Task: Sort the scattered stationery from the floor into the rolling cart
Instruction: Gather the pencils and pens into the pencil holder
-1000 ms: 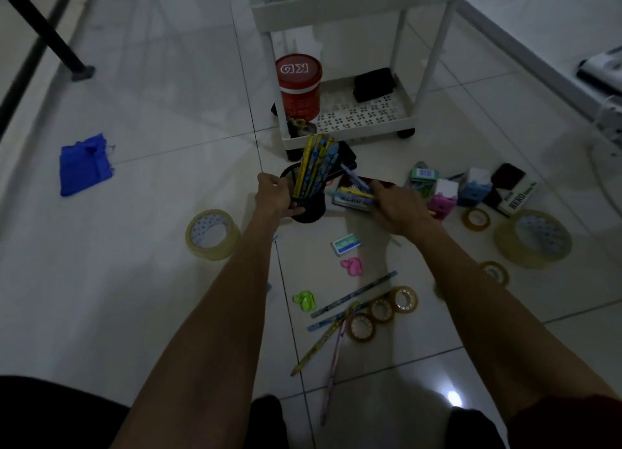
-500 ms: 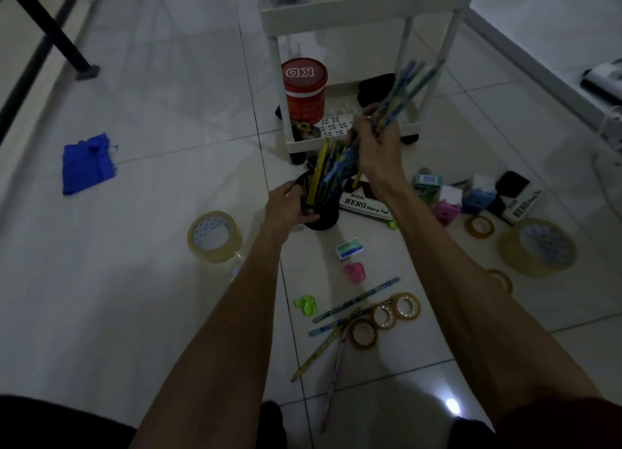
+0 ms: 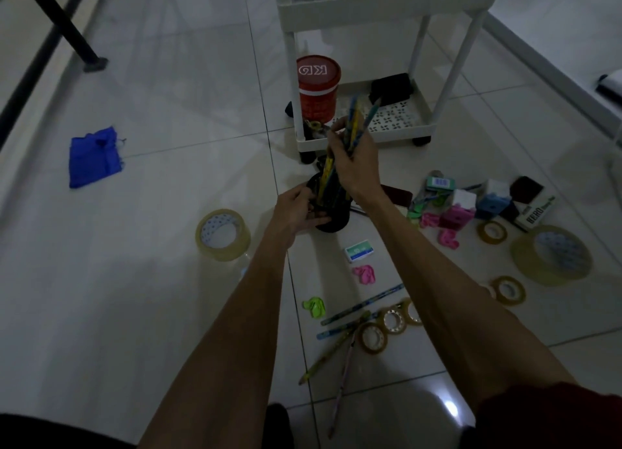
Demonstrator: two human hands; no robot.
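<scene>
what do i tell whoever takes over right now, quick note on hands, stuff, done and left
Left hand holds the black pencil cup, low in front of the cart.
Right hand grips the pencil bundle, lower ends in the cup.
Done: red tub stands on the cart's bottom shelf.
Left: the cup is not in the cart yet; loose pencils, tape rolls, the HERO box and small pieces lie on the floor.
</scene>
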